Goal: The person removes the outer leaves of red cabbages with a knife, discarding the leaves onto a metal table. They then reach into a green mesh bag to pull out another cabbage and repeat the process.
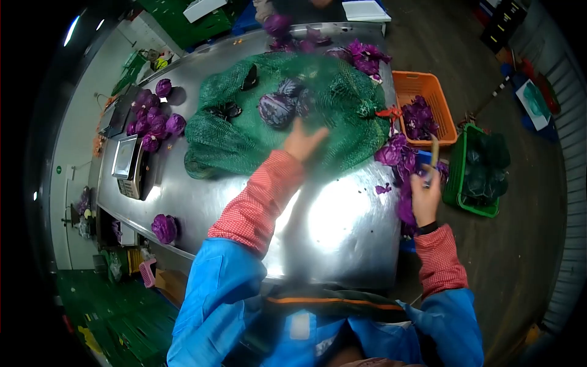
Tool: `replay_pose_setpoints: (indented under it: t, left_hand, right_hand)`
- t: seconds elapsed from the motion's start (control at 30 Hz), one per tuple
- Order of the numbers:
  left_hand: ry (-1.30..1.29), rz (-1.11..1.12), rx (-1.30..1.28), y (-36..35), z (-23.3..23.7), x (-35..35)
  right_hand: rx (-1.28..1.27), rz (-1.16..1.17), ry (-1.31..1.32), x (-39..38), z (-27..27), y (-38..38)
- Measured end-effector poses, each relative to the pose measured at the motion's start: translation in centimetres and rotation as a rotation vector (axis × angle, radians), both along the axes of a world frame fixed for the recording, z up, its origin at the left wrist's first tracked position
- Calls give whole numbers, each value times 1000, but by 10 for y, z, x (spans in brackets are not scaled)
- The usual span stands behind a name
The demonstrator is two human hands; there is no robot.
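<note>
My left hand (302,144) reaches over a green mesh bag (229,144) spread on the metal table, its fingers apart with nothing in them. Just beyond the fingertips, a dark red cabbage (275,111) lies on the netting, with more dark cabbage (289,87) beside it. At the table's right edge, my right hand (426,200) is closed round a knife (435,151), whose tan upper part points up and away from me. Loose purple cabbage leaves (396,153) hang at that edge close to this hand.
An orange crate (452,114) with purple leaves and a green crate (454,183) stand off the right side. Trimmed cabbages (156,122) are piled at the left by a scale (129,168); a single cabbage (164,228) sits nearer. Across the metal table (342,244) a person stands.
</note>
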State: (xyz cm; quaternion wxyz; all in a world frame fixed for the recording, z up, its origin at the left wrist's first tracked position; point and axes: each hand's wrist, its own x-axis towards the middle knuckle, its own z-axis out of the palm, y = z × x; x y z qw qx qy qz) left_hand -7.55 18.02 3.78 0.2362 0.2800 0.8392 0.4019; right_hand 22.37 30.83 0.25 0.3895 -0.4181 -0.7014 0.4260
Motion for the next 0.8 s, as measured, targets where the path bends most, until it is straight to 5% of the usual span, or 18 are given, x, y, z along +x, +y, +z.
replay_pose_setpoints:
  t: [0.07, 0.13, 0.17, 0.23, 0.27, 0.33, 0.4, 0.47, 0.53, 0.6, 0.67, 0.7, 0.8]
  left_hand:
    - [-92, -400, 100, 16, -46, 5]
    - [-78, -640, 30, 31, -35, 48]
    - [35, -655, 358, 42, -79, 78]
    - [21, -768, 513, 44, -108, 94]
    - [-110, -871, 337, 39, -83, 93]
    - [59, -948, 484, 34, -65, 80]
    - [-563, -742, -277, 36, -21, 35]
    - [-271, -387, 131, 29, -54, -28]
    - [-305, 340, 438, 30, -59, -71]
    - [161, 134, 362, 38, -74, -97]
    - [161, 271, 98, 56, -77, -93]
    - [280, 240, 34, 67, -116, -106]
    - [125, 337, 132, 68, -105, -99]
  right_hand:
    - [-40, 300, 89, -48, 7, -5]
    - [-80, 504, 110, -101, 37, -19]
    - [-65, 558, 65, -126, 36, -19]
    - [-272, 643, 94, -178, 37, -14]
    - [-396, 743, 132, -201, 33, -8]
    - [-558, 810, -162, -233, 19, 12]
    - [-374, 671, -381, -255, -12, 35]
    - [-158, 481, -274, -277, -73, 74]
    - [-417, 493, -271, -272, -24, 67]
    - [-472, 527, -332, -284, -29, 61]
    - [-668, 569, -350, -292, -40, 56]
    - [-682, 579, -271, -296, -55, 54]
    - [-710, 527, -66, -290, -68, 38]
